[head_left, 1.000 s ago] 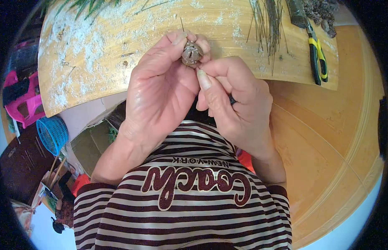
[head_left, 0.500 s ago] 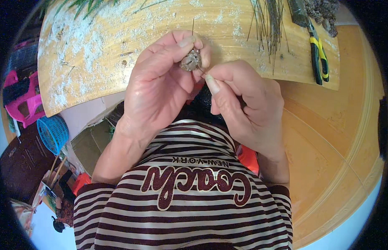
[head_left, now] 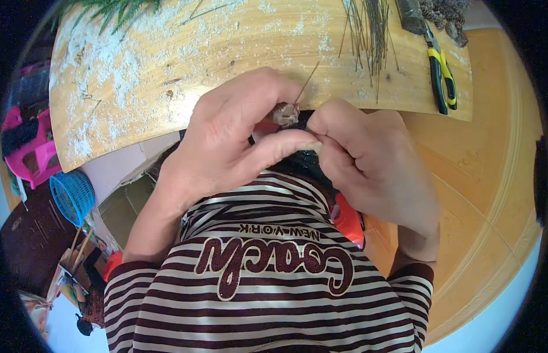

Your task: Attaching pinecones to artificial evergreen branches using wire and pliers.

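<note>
My left hand [head_left: 230, 132] is curled around a small brown pine cone [head_left: 285, 115], its thumb stretched out below the cone toward my other hand. From the cone a thin brown wire [head_left: 309, 80] sticks up and to the right, over the table edge. Close on the right, my right hand [head_left: 377, 162] is closed in a pinch, its fingertips by the left thumb tip. The bit of wire between those fingers is mostly hidden.
White flakes lie over the wooden table [head_left: 250, 50]. Loose wires [head_left: 374, 47], yellow-and-black pliers [head_left: 443, 79] and a heap of pine cones [head_left: 447, 17] are at the right, green sprigs [head_left: 118, 9] at the far left. A blue basket [head_left: 72, 197] stands left, below the table edge.
My left hand has turned over, so its back now faces up and the cone has shifted right and lower. The free wire leans right instead of straight up. My right hand has moved right and down.
</note>
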The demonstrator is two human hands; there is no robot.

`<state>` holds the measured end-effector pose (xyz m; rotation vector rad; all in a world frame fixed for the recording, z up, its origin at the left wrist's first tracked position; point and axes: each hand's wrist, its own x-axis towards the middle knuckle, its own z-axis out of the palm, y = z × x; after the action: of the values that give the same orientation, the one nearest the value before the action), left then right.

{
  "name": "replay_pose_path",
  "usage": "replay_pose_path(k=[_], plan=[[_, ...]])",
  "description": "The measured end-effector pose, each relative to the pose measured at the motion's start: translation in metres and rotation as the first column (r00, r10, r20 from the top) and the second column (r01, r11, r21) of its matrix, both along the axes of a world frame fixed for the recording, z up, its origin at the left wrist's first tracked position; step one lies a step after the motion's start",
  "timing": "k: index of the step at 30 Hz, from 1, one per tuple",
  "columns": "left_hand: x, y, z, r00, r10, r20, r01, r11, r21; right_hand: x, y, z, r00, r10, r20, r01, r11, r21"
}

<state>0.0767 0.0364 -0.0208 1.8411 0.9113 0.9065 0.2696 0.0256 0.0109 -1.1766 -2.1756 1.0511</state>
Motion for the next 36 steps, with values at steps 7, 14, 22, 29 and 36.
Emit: replay_pose_path(k=[7,14,22,29,36], plan=[[0.0,0.004,0.008,0.983,-0.012,-0.184,0.071,0.946,0.316,0.008,0.007,0.016,0.996,0.07,-0.056,-0.076,0.99,-0.117],[-0.001,0.004,0.004,0.971,-0.024,-0.238,0.125,0.899,0.421,0.006,0.013,0.02,0.99,0.136,0.043,-0.134,0.99,-0.037],[-0.023,0.004,0.019,0.996,0.036,-0.077,-0.015,0.968,0.25,0.001,0.024,0.06,0.995,-0.054,-0.084,0.015,0.913,-0.407],[-0.036,0.0,0.03,0.932,0.056,0.358,0.046,0.962,-0.269,-0.023,0.016,0.032,0.753,-0.338,-0.564,0.018,0.868,-0.496],[-0.026,-0.012,0.02,0.773,0.021,0.634,0.267,0.896,-0.355,-0.043,0.015,0.014,0.651,-0.337,-0.68,-0.092,0.854,-0.511]])
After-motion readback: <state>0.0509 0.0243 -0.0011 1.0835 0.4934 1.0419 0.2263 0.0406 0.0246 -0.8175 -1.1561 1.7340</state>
